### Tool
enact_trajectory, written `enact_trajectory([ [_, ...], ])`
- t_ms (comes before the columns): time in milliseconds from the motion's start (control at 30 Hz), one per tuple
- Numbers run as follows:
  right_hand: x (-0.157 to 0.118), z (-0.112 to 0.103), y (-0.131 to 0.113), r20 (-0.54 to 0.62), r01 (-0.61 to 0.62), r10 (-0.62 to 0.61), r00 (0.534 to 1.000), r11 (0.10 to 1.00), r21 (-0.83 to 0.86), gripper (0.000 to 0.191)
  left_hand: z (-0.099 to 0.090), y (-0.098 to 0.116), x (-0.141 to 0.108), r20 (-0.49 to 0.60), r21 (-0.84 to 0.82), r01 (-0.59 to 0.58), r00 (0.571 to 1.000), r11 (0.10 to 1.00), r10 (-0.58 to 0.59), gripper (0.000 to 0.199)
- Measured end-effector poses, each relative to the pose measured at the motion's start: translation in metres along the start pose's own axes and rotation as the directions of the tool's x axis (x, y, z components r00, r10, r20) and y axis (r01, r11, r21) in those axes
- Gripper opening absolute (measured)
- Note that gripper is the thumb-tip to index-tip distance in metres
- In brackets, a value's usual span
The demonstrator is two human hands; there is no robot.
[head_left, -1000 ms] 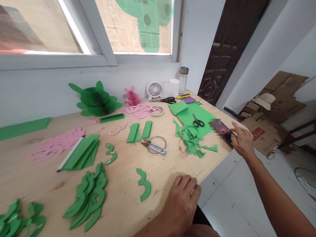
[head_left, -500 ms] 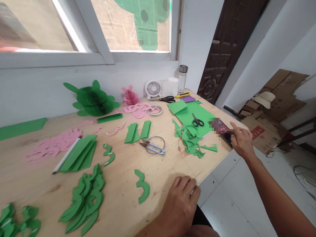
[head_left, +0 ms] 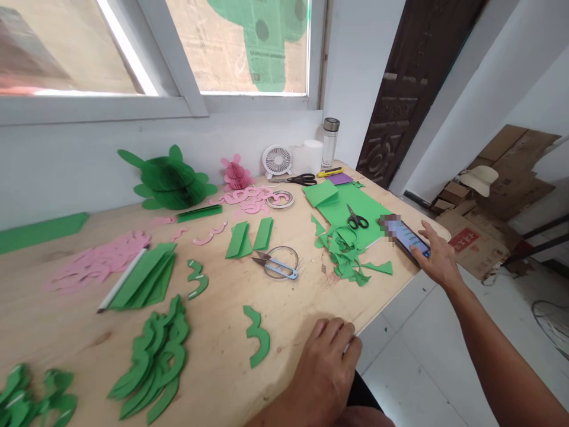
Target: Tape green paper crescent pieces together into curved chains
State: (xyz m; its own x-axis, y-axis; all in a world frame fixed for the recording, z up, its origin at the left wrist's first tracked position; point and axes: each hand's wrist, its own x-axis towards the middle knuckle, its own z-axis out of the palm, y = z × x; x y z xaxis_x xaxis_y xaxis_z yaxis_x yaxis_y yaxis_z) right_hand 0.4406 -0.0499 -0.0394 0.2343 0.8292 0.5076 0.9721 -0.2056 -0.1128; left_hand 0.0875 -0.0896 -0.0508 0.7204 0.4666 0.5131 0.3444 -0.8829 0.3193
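Tapping lightly seemed best: our right hand (head_left: 438,252) spread open over the smartphone (head_left: 406,238), just beside the green paper sheet (head_left: 365,203). Our left hand (head_left: 326,365) lay curled on the bench (head_left: 296,308), nearer us than that sheet; we couldn't see its grip.

Bare tabletop (head_left: 302,303) between the left hand (head_left: 329,362) and the snips (head_left: 284,271) ahead of it afforded a low passage. To that hand's left, a wavy strip (head_left: 264,339) obstructed, then a raised pile (head_left: 151,356) farther out. Scraps (head_left: 344,255) blocked the direct line forward. The phone (head_left: 402,234) occupied the surface beneath the right hand (head_left: 438,258); scissors (head_left: 354,217) lay left of it.
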Motion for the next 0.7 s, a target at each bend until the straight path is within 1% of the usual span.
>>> enact_trajectory([
  [133,0.0,0.001,0.001,0.042,0.008,-0.009,0.999,1.0,0.02,0.073,0.0,0.001,0.0,0.007,0.002,0.007,1.0,1.0,-0.007,0.019],
  [233,-0.002,-0.002,0.001,0.024,0.018,-0.019,1.0,1.0,0.018,0.071,0.001,0.0,-0.001,0.008,0.007,0.009,1.0,1.0,-0.009,0.021],
  [367,-0.011,-0.008,0.002,-0.074,0.049,-0.05,0.996,0.999,-0.005,0.063,0.003,-0.001,-0.001,0.015,-0.004,0.006,1.0,1.0,-0.006,0.021],
  [500,-0.024,-0.013,0.007,-0.152,0.097,-0.1,0.983,0.995,-0.025,0.057,0.0,0.0,0.0,0.024,-0.014,0.004,1.0,1.0,-0.004,0.023],
  [700,-0.045,-0.017,0.012,-0.285,0.195,-0.201,0.937,0.98,-0.049,0.053,-0.005,0.002,0.002,0.037,-0.013,0.013,0.999,1.0,-0.013,0.025],
])
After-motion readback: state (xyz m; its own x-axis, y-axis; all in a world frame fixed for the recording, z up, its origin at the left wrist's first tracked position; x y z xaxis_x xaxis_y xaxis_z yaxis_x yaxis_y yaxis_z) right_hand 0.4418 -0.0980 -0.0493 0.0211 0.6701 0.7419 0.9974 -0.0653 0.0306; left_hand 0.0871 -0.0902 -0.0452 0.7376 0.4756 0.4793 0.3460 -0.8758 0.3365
